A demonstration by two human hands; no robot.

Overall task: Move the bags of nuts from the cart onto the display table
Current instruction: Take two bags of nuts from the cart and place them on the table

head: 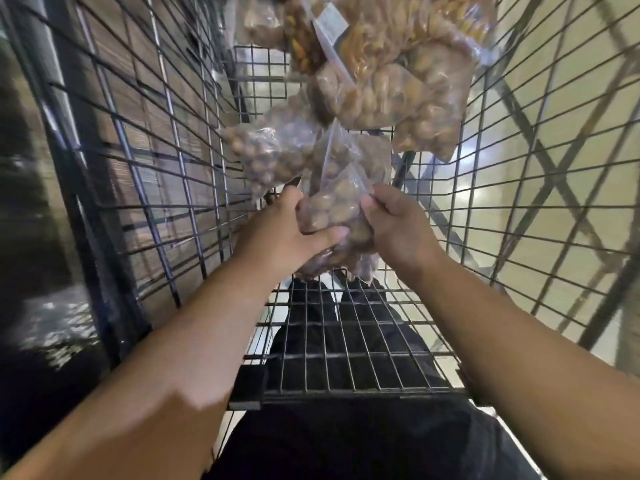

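Note:
I look down into a wire cart [166,174]. Both hands hold one clear bag of nuts [334,209] near the cart's middle. My left hand [294,233] grips its left side, thumb across the front. My right hand [394,230] pinches its right side. Further in lie more clear bags of nuts: a bag of round nuts [270,154] on the left, a large bag of pale nuts [408,98] on the right, and bags at the top [346,26]. The display table is out of sight.
The cart's wire sides rise steeply at left and right [540,174]. Its wire floor [353,348] shows below my hands, with my dark trousers [363,445] under it. A pale floor [554,81] shows through the right side.

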